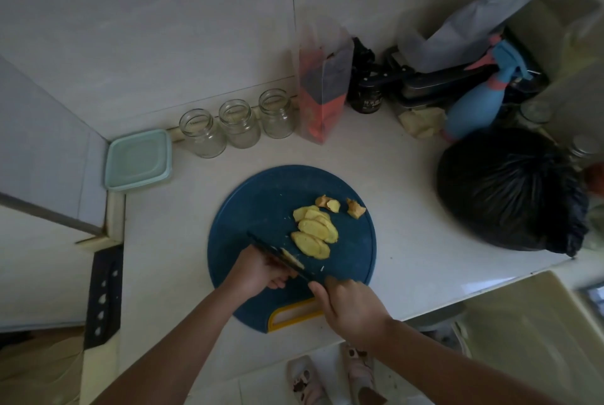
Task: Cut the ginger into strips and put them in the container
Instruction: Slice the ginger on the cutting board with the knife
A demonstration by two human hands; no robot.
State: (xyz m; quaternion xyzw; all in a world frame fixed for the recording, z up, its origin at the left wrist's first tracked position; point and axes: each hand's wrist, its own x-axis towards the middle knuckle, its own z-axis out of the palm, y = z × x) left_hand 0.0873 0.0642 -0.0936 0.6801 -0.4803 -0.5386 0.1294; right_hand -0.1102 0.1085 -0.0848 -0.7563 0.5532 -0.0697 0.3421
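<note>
Your right hand (354, 310) is wrapped around the handle of the knife (277, 256), fingers curled tight over it near the front edge of the cutting board (261, 202). The dark blade runs up and to the left, across the fingers of your left hand (258, 270), which lie curled against it. Whether that hand pins a piece of ginger beneath it you cannot tell from this angle. One pale ginger piece (293, 259) lies touching the blade on its right side. Just beyond it, near the middle of the blue round board, the ginger slices (313, 231) lie overlapping in a loose row. Two knobbly ginger ends (328, 204) sit apart from them toward the far right of the board. The board's yellow handle (289, 316) points toward you, partly under your right wrist. The container (139, 159), pale green and square with its lid on, rests in the corner of the counter (408, 225), well apart to the left of the board. Three empty glass jars (238, 123) stand in a row along the wall beside it. A black bag (510, 192) slumps on the counter to the right, with a blue spray bottle (474, 104) behind it.
</note>
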